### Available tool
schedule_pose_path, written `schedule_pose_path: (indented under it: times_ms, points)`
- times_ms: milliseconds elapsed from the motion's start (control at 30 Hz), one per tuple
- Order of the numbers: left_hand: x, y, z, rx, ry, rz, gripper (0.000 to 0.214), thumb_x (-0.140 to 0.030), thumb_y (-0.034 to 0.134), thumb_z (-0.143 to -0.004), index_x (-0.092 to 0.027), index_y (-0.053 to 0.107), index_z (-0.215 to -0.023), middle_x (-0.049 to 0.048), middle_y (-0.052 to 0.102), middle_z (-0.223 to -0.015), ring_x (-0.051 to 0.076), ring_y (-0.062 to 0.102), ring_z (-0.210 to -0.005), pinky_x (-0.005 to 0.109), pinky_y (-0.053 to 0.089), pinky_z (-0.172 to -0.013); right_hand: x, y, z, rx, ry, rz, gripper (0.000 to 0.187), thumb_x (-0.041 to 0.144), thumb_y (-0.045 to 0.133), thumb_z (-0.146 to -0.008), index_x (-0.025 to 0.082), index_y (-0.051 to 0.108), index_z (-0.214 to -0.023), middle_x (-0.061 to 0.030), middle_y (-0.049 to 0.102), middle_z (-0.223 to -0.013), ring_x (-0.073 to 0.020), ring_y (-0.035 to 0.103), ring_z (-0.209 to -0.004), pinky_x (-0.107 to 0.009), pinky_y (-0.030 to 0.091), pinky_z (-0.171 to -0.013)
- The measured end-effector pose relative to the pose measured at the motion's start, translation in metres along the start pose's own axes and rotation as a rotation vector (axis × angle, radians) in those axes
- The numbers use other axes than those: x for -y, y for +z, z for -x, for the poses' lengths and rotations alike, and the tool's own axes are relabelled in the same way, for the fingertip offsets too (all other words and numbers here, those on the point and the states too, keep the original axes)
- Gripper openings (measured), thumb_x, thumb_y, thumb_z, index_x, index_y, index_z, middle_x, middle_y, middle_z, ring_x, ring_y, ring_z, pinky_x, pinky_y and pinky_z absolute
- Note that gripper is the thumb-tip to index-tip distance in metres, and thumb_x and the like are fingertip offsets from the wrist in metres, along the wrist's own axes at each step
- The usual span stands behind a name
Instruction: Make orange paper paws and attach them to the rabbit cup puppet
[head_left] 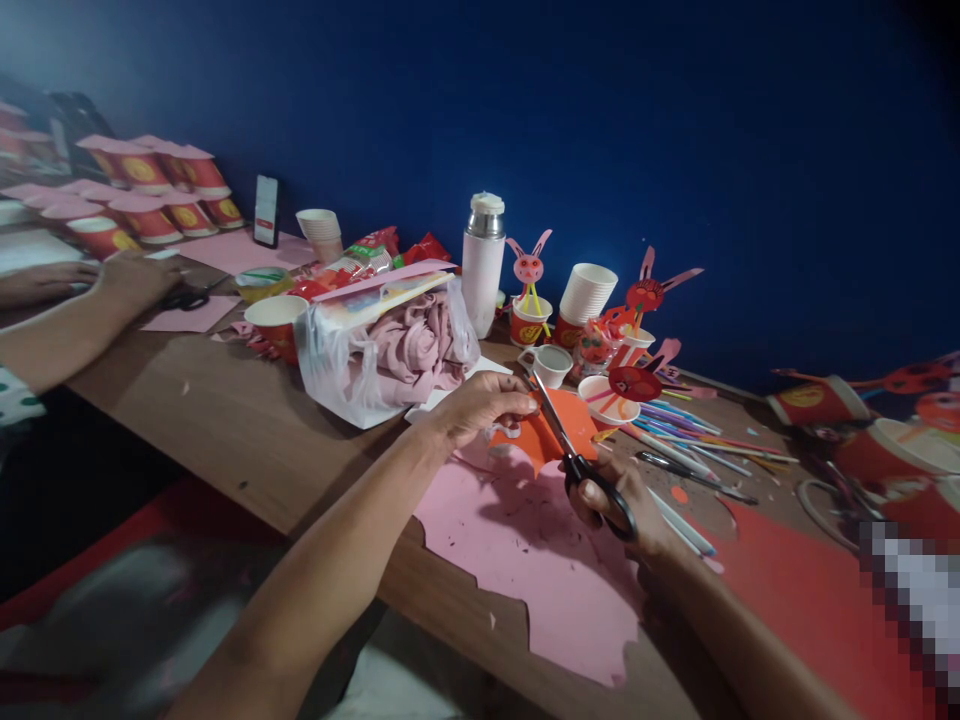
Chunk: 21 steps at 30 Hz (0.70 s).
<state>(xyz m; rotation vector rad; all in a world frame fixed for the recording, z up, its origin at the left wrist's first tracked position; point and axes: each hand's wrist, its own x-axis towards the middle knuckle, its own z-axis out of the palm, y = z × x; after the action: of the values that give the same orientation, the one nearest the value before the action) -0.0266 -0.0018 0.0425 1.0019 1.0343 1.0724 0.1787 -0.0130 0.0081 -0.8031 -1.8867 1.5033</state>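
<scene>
My left hand (486, 405) pinches the edge of an orange sheet of paper (525, 440) with thumb and fingers. In my right hand (611, 490) are black-handled scissors (561, 430), my fingers wrapped around the handles. The blades point up and away, lying across the orange paper close to my left fingertips. Whether the blades are closed on the paper I cannot tell. Below both hands a pink sheet (555, 590) with an uneven, cut edge lies on the table, dotted with small dark scraps.
A plastic bag (322, 370) with pink cloth, a white flask (484, 265), and paper cups with rabbit figures (529, 270) stand behind. Colored pens (697, 440) and red paper (810, 600) lie right. At left, another person's hand (139, 280) is near scissors (191, 295) and stacked red cups (142, 170).
</scene>
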Motion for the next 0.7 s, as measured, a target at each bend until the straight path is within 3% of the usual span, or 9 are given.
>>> schedule_pose_path:
  times_ms: [700]
  points:
    - [-0.0012,-0.0028,0.0005,0.048,0.011,-0.032,0.011,-0.015,0.062,-0.06,-0.012,0.053,-0.054,-0.0042,0.051,-0.046,0.004,0.044,-0.04,0.018,0.036,-0.044,0.0011,-0.0051,-0.001,0.063,-0.045,0.04,0.039,0.054,0.057,-0.071,0.018,0.045,-0.067,0.0065,0.042,-0.045,-0.0063,0.036,-0.036,-0.02,0.028,-0.036]
